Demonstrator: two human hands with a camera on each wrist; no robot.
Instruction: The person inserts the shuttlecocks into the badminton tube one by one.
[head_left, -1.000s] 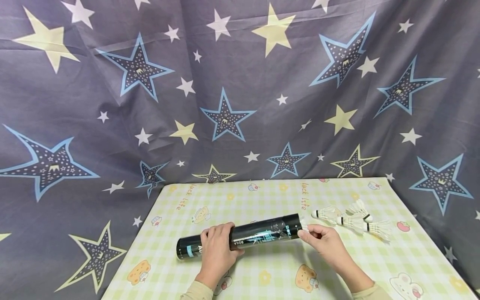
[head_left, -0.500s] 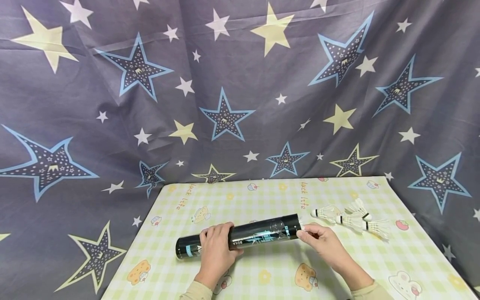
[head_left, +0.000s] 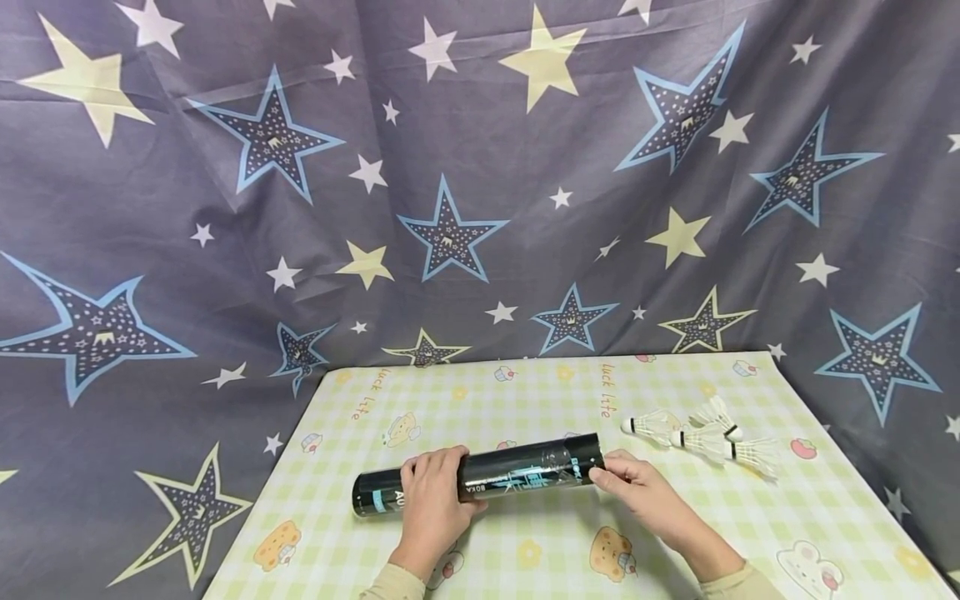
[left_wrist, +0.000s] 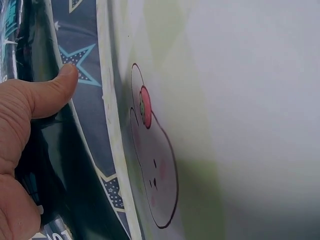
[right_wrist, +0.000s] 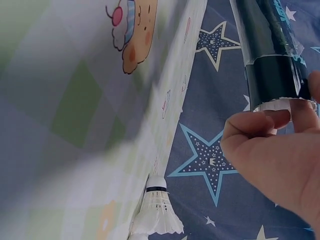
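Black BOKA tube (head_left: 513,473) gripped by L hand (head_left: 437,500); R hand (head_left: 636,487) at mouth (right_wrist: 274,105), grip unclear. 4 shuttlecocks (head_left: 705,439) left out, fill unseen.

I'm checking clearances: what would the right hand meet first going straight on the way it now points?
The right hand would probably meet the black shuttlecock tube first, at its open end; how far in its fingers reach is unclear.

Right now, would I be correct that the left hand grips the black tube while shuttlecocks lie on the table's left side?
No, the head view shows the shuttlecocks on the right side of the table; the left hand does grip the tube.
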